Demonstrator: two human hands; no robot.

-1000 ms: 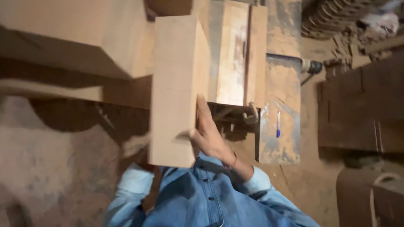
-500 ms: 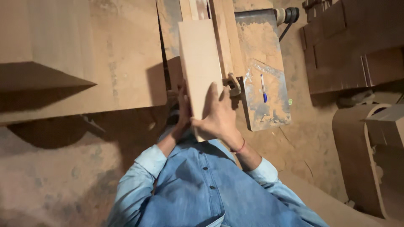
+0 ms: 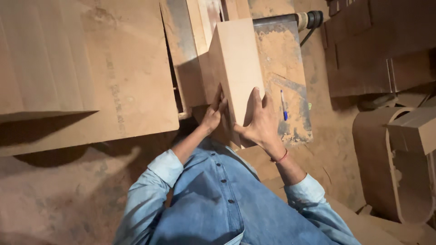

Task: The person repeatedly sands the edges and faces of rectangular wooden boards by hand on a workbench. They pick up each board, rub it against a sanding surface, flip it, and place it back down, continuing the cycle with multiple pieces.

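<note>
- We hold a pale fibreboard panel (image 3: 236,68) on edge between both hands, its near end against our palms and the rest running away from the fingertips over the dusty saw table (image 3: 284,86).
- Our left hand (image 3: 214,114) presses the panel's left face, fingers close together and laid flat up the board.
- Our right hand (image 3: 259,120) grips the near right corner, fingers spread and clamped on the broad face, thumb below.
- Just beyond the right fingertips a blue pen (image 3: 283,104) lies on the table, apart from the panel.
- Past the left knuckles sits a wide board (image 3: 104,72).
- We judge the step to be positioning the panel; moving it calls for both palms keeping even pressure so it stays upright.
</note>
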